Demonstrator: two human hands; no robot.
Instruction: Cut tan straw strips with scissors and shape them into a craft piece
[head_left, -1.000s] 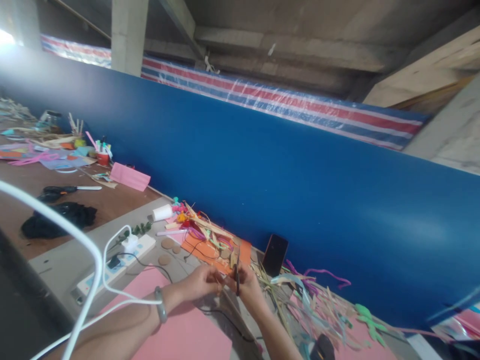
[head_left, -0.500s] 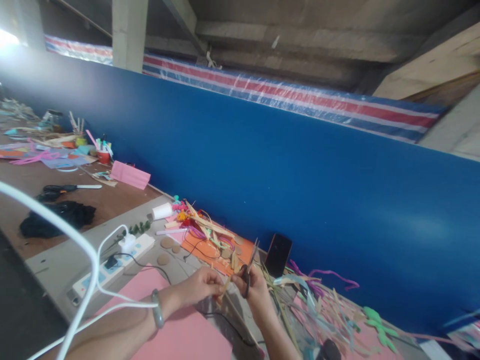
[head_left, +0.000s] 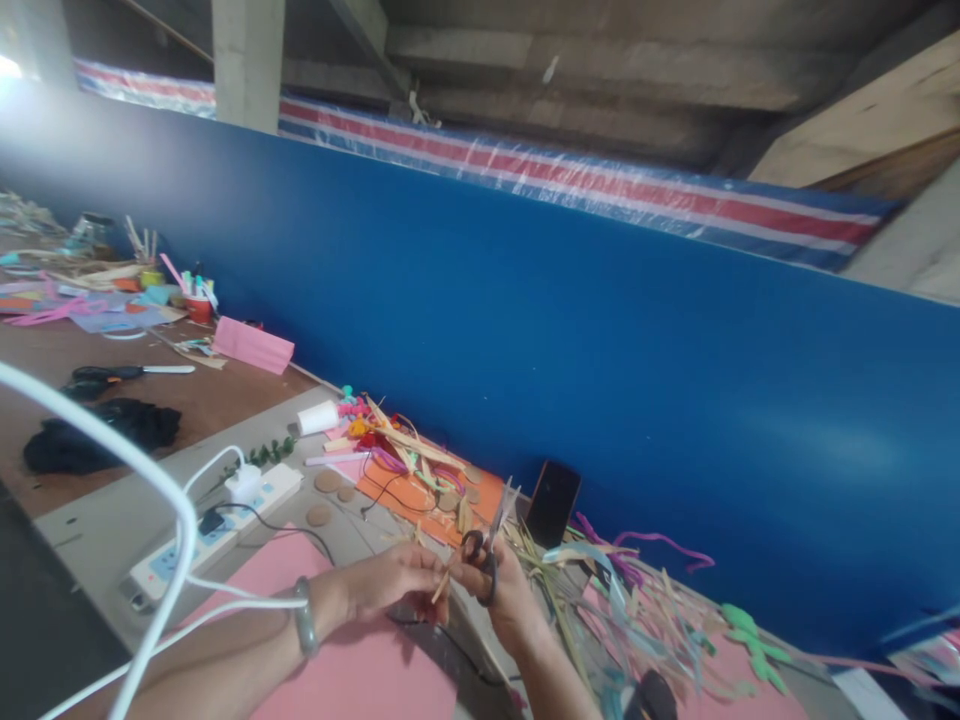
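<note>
Nearest, at left, a thick white cable [head_left: 150, 457] looped in front of the scene. Beyond it, a pink sheet [head_left: 375, 675] lay on a grey table, under the person's forearms. The left hand [head_left: 401, 580], with a grey-green bangle [head_left: 305, 618] on its wrist, pinched a thin tan strip [head_left: 441, 586] between thumb and fingers, over the far edge of the pink sheet. Close beside it, the right hand [head_left: 514, 600] was closed around the dark handles of scissors [head_left: 501, 515], whose blades pointed up and to the far side. Whether the right fingertips touched the strip could not be told.

To the left stood a white power strip [head_left: 225, 533] with pale blue sockets; any small print on it was too blurred to read. To the right lay a tangle of paper and fibre strips [head_left: 645, 610] and a bright green figure [head_left: 752, 645].

Farther off, an orange sheet [head_left: 409, 505] carried craft scraps, and a phone [head_left: 553, 503] with a dark screen leaned against a blue partition [head_left: 480, 320]. Far left, on a brown table [head_left: 225, 410], stood a red cup [head_left: 199, 309] of pens.
</note>
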